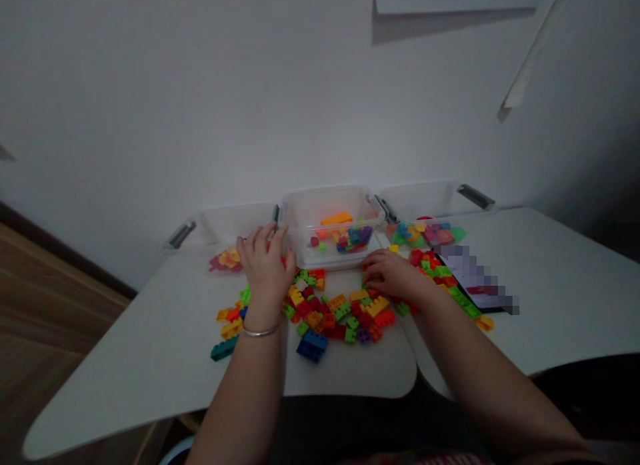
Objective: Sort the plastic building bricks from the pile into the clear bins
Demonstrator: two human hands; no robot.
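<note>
My left hand, with a bangle at the wrist, reaches over the front of the left clear bin. Its fingers are spread, and nothing shows in them; its thumb side is close to some bricks. My right hand is at the front right corner of the middle clear bin. Its fingers are curled down among the bricks, beside a green one, and the fingertips are partly hidden. Between my hands lies a loose pile of toy building bricks in several colours. A dark blue brick sits at the pile's near edge.
The right clear bin holds mixed coloured pieces. A tablet-like device lies right of the bricks. A teal brick is left of my left forearm. The white table meets the wall behind the bins.
</note>
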